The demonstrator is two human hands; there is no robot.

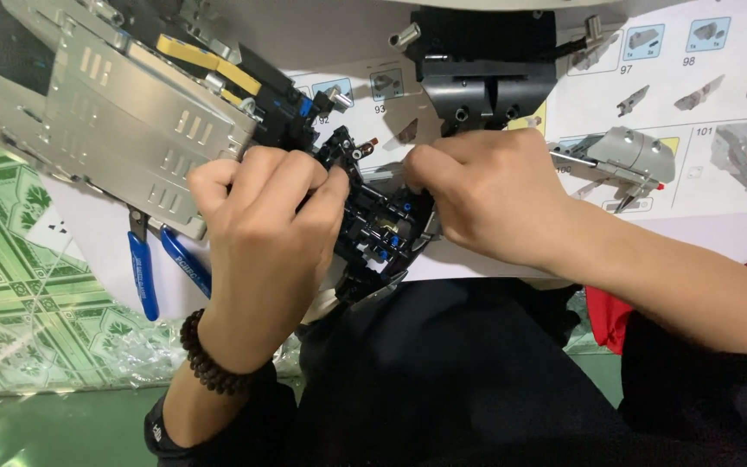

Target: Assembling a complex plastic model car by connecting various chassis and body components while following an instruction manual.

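Nearest the camera lies the person's dark-clothed lap point(443, 380), over which both hands work. The left hand point(261, 225), a dark bead bracelet point(205, 359) on its wrist, is closed around the left side of a small black brick-built subassembly point(373, 220), thumb and fingers clamped on it, apparently to steady it. The right hand point(486, 195) is curled against the assembly's right edge, fingertips pinched together at the top, seemingly pressing a small part in; what it pinches is hidden. The subassembly sits between the two hands, just above the lap, with blue pins showing in its black frame.

Just beyond the left hand, blue-handled pliers point(144, 277) rest under a large grey panelled model section point(123, 121). Farther out, an open instruction booklet point(702, 104) lies flat with its step diagrams in view, probably for reference. A green patterned floor point(19, 285) shows at left. No container is visible.
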